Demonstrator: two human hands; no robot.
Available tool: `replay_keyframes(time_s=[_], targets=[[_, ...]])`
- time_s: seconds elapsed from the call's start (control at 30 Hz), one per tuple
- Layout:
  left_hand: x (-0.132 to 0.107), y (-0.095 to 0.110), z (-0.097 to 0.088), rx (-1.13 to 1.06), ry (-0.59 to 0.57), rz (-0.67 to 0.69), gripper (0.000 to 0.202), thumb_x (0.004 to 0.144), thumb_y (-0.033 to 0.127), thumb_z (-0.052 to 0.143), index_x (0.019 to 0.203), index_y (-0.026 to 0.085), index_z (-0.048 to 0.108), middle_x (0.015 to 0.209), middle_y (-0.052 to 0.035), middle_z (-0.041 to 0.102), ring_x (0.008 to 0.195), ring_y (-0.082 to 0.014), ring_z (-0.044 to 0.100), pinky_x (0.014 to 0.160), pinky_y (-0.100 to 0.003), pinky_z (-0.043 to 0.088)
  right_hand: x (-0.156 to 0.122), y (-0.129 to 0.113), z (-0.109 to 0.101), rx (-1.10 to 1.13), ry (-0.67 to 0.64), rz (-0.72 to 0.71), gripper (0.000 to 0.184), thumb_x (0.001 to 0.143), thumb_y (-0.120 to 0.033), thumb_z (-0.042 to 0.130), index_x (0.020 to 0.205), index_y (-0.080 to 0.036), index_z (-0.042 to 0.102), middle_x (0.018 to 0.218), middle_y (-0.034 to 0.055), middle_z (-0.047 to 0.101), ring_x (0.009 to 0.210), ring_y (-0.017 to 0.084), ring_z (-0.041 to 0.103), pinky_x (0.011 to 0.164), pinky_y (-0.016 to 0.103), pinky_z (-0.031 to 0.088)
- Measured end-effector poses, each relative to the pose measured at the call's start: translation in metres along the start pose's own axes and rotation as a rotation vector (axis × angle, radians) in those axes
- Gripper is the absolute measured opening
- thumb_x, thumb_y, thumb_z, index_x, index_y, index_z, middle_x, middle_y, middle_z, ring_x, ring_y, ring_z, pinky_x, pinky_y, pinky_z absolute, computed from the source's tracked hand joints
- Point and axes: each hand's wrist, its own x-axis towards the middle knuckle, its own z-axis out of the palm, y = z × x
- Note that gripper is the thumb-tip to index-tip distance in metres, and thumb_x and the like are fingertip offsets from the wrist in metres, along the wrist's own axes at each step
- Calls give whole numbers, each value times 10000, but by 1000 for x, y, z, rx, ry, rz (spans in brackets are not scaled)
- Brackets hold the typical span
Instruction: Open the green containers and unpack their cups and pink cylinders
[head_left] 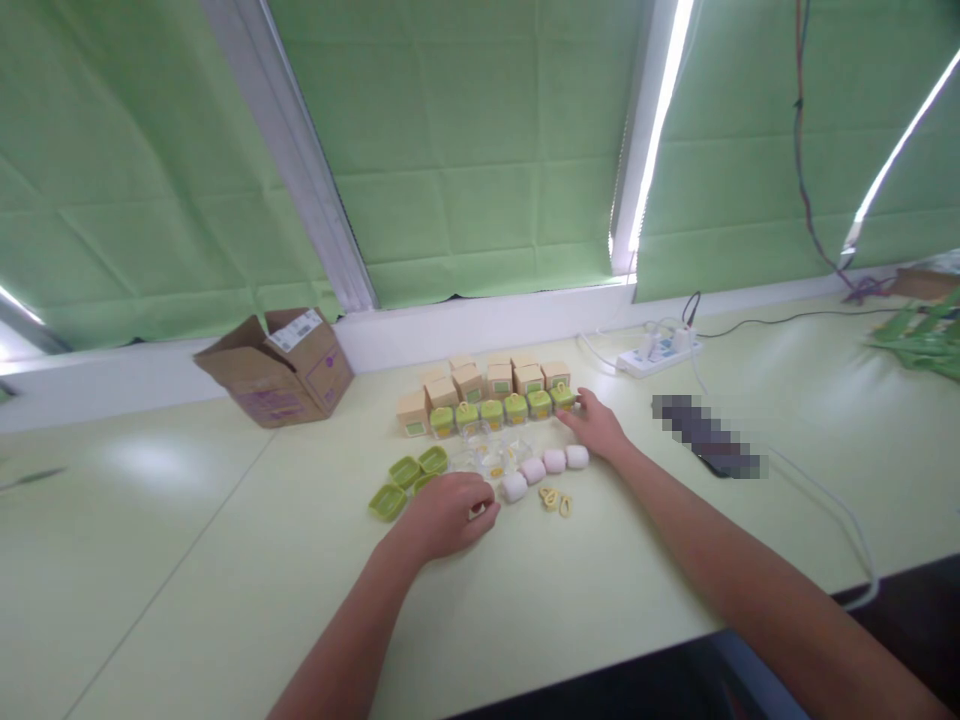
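My left hand [448, 515] rests on the pale green table [225, 560], fingers curled around a small white item that I can barely see. Just left of it lie green lids [409, 478]. My right hand [596, 424] reaches to the right end of a row of small green-capped jars [501, 411], its fingers closed against the last jar [563, 396]. Behind the jars stand several small tan boxes [480, 383]. Between my hands lie white rounded pieces [544, 468], clear plastic wrappers [491, 452] and small yellow rings [556, 499].
An open cardboard box [279, 368] lies on its side at the back left. A white power strip [658, 353] with cables sits at the back right, a dark blurred object [709, 437] beside my right forearm. Green blinds cover the window behind.
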Motion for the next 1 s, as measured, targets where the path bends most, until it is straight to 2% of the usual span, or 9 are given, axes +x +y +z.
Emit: replay_keyframes(time_s=[0.3, 0.53, 0.73, 1.0], targets=[[1, -1, 1, 13, -18, -5, 235, 881, 251, 442, 692, 168, 554, 688, -25, 563, 646, -135, 504, 609, -249, 348, 10, 1, 4, -63, 4, 36, 657, 767, -596, 568, 1270, -188, 462, 1152, 119, 628, 1040, 248, 585, 812, 322, 420], [-1, -2, 1, 1, -25, -14, 219, 879, 250, 444, 714, 174, 567, 685, -27, 568, 661, -144, 518, 616, -253, 353, 13, -4, 4, -94, 31, 35, 568, 748, -566, 603, 1188, -214, 537, 1026, 88, 664, 932, 246, 603, 719, 302, 410], [0, -1, 1, -13, -32, -3, 217, 875, 244, 442, 708, 174, 562, 689, -24, 569, 658, -140, 519, 608, -250, 350, 10, -6, 1, -85, 53, 9, 470, 774, -479, 596, 1178, -242, 550, 1003, 69, 667, 924, 235, 599, 717, 299, 415], [1, -1, 3, 1, -27, 6, 223, 881, 243, 434, 709, 177, 559, 692, -24, 575, 670, -144, 526, 614, -258, 350, 10, -9, 0, -94, 79, 11, 538, 723, -411, 615, 1217, -213, 535, 1072, 92, 629, 972, 241, 569, 769, 300, 410]])
